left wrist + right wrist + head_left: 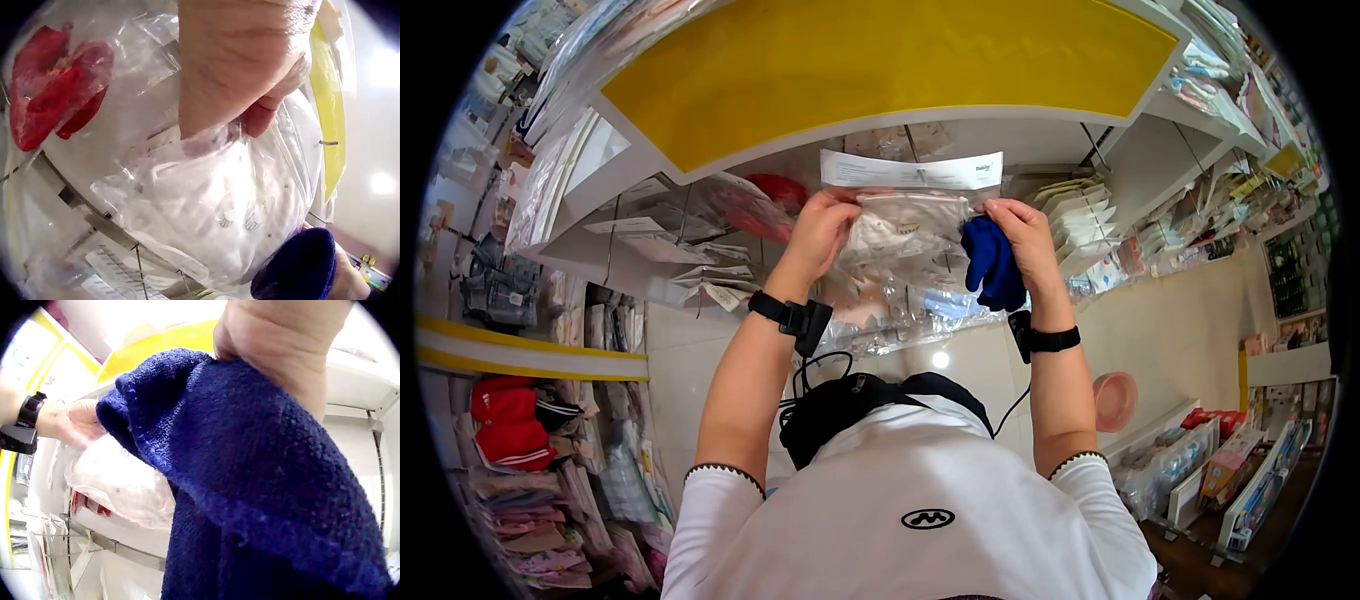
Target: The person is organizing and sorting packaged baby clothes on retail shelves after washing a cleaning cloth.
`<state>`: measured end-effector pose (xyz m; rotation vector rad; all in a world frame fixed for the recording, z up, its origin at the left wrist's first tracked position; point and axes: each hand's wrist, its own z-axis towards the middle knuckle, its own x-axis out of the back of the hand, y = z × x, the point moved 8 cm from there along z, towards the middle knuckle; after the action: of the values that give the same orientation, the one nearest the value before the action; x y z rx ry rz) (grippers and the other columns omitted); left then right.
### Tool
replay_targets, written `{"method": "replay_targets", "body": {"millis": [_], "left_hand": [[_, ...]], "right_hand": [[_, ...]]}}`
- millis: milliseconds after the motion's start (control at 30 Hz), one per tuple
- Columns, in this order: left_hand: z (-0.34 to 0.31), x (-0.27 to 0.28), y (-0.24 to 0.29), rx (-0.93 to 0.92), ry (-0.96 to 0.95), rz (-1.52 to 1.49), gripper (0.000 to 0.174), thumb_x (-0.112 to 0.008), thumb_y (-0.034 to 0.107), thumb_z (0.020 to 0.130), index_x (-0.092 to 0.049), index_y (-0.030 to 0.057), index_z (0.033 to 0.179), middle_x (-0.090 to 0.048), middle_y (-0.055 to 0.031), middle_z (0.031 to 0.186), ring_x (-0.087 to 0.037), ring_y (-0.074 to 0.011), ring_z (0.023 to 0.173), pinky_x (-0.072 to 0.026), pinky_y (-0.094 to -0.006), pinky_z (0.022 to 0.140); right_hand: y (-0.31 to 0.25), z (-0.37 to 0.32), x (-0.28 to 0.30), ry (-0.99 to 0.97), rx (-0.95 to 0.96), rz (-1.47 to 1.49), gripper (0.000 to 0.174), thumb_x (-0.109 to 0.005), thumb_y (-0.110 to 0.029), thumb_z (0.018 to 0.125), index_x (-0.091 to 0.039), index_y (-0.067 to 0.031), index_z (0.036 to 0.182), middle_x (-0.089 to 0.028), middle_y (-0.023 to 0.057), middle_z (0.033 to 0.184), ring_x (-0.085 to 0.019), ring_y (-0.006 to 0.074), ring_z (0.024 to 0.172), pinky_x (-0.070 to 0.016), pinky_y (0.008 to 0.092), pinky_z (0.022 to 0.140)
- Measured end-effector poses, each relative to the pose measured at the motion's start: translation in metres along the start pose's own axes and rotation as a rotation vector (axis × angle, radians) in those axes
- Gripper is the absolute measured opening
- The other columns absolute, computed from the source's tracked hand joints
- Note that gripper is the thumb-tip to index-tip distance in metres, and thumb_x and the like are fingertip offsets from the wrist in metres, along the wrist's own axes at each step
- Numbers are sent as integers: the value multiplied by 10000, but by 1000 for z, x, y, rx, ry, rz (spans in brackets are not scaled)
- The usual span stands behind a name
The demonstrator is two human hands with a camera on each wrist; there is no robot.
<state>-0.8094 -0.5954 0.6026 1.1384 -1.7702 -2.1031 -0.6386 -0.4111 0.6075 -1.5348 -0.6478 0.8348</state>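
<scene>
A clear plastic packet (905,235) with a folded white garment inside is held up in front of the shelf. My left hand (822,228) pinches its upper left corner; in the left wrist view small grey prints show on the garment (244,206). At the packet's upper right corner is my right hand (1022,232), which grips a bunched dark blue terry cloth (994,265). That cloth (250,437) hangs down and fills much of the right wrist view, hiding the right fingertips. Just above the packet lies a white printed strip (912,170).
A white shelf unit with a yellow top panel (890,70) spans the front. Packaged goods (1080,215) hang on metal hooks on both sides, including a red item (778,200) at left. A pink basin (1115,401) stands on the floor, near boxed goods (1230,470).
</scene>
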Motion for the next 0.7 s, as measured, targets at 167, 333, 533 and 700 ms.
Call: {"method": "replay_targets", "body": {"millis": [167, 333, 533, 700], "left_hand": [[20, 5, 16, -105, 250, 359, 317, -548, 86, 770, -516, -25, 1066, -562, -83, 1036, -502, -179, 967, -350, -253, 867], [14, 14, 23, -262, 416, 689, 683, -672, 216, 699, -332, -86, 1208, -495, -227, 1124, -479, -330, 1040, -349, -358, 914], [-51, 14, -4, -132, 394, 647, 556, -616, 223, 802, -369, -34, 1228, -454, -177, 1207, -485, -261, 1071, -379, -341, 918], [-114, -12, 43, 99, -7, 470, 255, -468, 84, 896, -508, 22, 1140, -587, -98, 1049, -561, -133, 935, -439, -259, 820]], "right_hand": [[6, 31, 0, 93, 61, 39, 209, -587, -175, 825, -650, 18, 874, -627, 23, 787, -536, 69, 702, -416, 193, 653], [5, 65, -8, 221, 91, 81, 193, -591, -148, 804, -652, 19, 878, -616, 22, 777, -526, 80, 724, -403, 206, 667], [14, 105, -19, 288, 158, 164, 266, -562, -177, 823, -611, 31, 981, -616, 55, 892, -527, 144, 819, -405, 262, 735], [12, 139, -11, 400, 267, -121, 352, -481, -250, 880, -565, 14, 1095, -602, 109, 1026, -564, 199, 910, -430, 302, 802]]}}
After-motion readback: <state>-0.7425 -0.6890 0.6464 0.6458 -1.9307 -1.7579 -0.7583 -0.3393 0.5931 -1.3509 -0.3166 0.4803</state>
